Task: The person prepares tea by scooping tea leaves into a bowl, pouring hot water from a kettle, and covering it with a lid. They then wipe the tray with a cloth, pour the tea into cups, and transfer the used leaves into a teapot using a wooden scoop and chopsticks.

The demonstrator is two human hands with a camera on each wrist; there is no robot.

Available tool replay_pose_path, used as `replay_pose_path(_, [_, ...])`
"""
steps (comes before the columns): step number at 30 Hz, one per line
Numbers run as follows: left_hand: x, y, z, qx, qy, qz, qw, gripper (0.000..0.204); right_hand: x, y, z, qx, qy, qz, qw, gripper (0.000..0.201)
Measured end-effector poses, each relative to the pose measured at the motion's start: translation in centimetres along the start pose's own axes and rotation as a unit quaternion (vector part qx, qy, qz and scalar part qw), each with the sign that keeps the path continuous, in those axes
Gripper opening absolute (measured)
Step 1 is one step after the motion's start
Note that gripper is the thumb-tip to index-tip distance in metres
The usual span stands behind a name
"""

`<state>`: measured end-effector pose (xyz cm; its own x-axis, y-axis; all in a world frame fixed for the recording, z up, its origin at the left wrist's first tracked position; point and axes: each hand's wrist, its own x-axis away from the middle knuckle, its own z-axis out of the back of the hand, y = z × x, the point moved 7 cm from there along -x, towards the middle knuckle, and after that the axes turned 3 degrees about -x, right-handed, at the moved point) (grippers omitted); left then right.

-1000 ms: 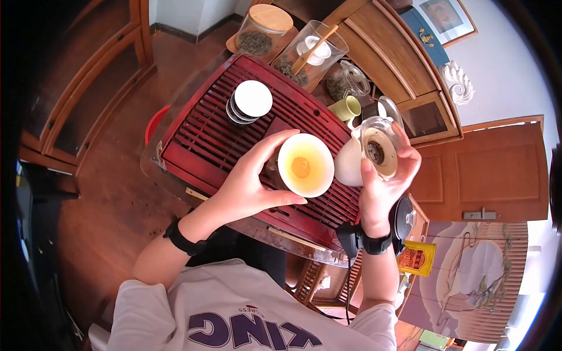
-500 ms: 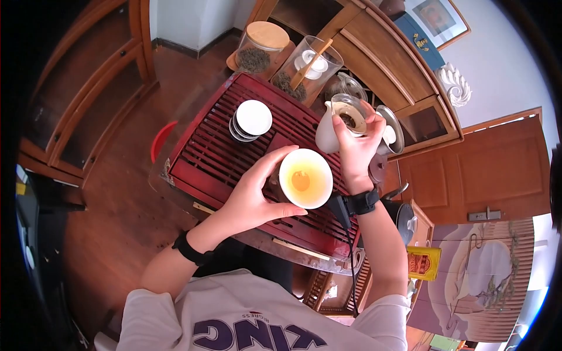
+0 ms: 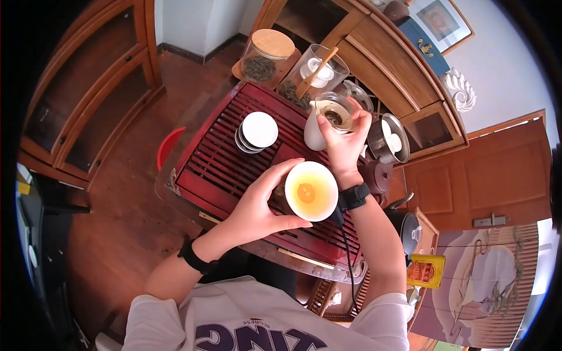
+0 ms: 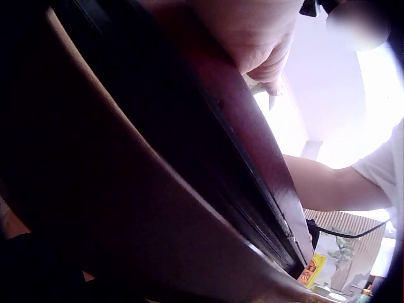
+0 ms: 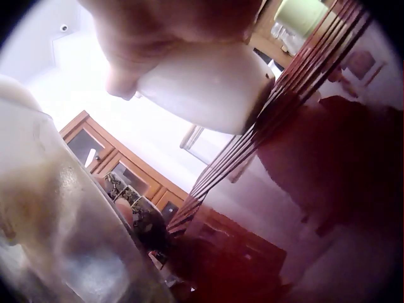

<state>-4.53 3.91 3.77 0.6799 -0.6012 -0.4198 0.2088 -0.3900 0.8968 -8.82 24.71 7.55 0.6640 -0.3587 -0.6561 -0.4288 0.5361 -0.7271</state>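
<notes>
My left hand (image 3: 257, 205) holds a white tea bowl (image 3: 328, 202) of yellow tea above the near part of the slatted red tea tray (image 3: 216, 140), thumb and fingers spread round its sides. Beyond it, my right hand (image 3: 345, 137) grips a white pitcher (image 3: 314, 139) at the tray's far edge. A round strainer (image 3: 335, 116) with dark leaves inside tops this pitcher. The right wrist view has the pitcher (image 5: 208, 88) under the fingers, its base at the slats. A stack of small cups (image 3: 259, 130), white on top, stands on the tray left of the pitcher.
Behind the tray stand a wooden-lidded jar (image 3: 272, 50) of leaves and a glass container (image 3: 319, 67) with a wooden scoop. A steel bowl (image 3: 391, 139), a brown teapot (image 3: 377, 175) and a dark kettle (image 3: 404, 228) line the right side. A black cord (image 3: 349, 257) hangs down the front.
My right hand has carried the pitcher and strainer away from the tea bowl to the tray's far side. The left hand still holds the bowl in nearly the same place.
</notes>
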Motion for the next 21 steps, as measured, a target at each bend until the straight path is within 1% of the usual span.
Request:
replay_pose_path(4, [0.0, 0.1, 0.1, -0.013, 0.001, -0.003, 1.0, 0.093, 0.1, 0.3, 0.0, -0.016, -0.001, -0.004, 1.0, 0.063])
replay_pose_path(6, [0.0, 0.0, 0.1, -0.01, 0.004, -0.001, 1.0, 0.093, 0.4, 0.8, 0.2, -0.055, 0.0, -0.033, 0.998, 0.063])
replay_pose_path(7, [0.0, 0.0, 0.0, -0.01, 0.003, -0.001, 1.0, 0.093, 0.5, 0.4, 0.3, -0.055, 0.001, -0.033, 0.998, 0.063])
replay_pose_path(9, [0.0, 0.0, 0.1, -0.013, 0.005, -0.001, 1.0, 0.094, 0.8, -0.1, 0.2, -0.08, -0.024, -0.07, 0.994, 0.066])
replay_pose_path(10, [0.0, 0.0, 0.0, -0.013, 0.004, -0.002, 1.0, 0.094, 0.8, -0.1, 0.4, -0.08, -0.023, -0.069, 0.994, 0.066])
replay_pose_path(12, [0.0, 0.0, 0.1, -0.011, 0.008, 0.007, 1.0, 0.094, 1.0, -0.3, 0.6, -0.047, -0.044, -0.062, 0.996, 0.075])
replay_pose_path(16, [0.1, 0.0, 0.1, -0.011, 0.006, 0.002, 1.0, 0.094, 1.7, -0.3, 1.3, -0.061, -0.051, -0.068, 0.995, 0.082])
replay_pose_path(18, [0.3, -0.4, -0.2, 0.012, -0.025, 0.054, 0.998, 0.101, 2.1, -0.4, 1.6, -0.062, -0.062, -0.101, 0.991, 0.082])
replay_pose_path(21, [0.3, -0.6, -0.2, 0.016, -0.026, 0.05, 0.998, 0.101, 2.5, -0.7, 1.7, -0.086, -0.07, -0.108, 0.988, 0.085])
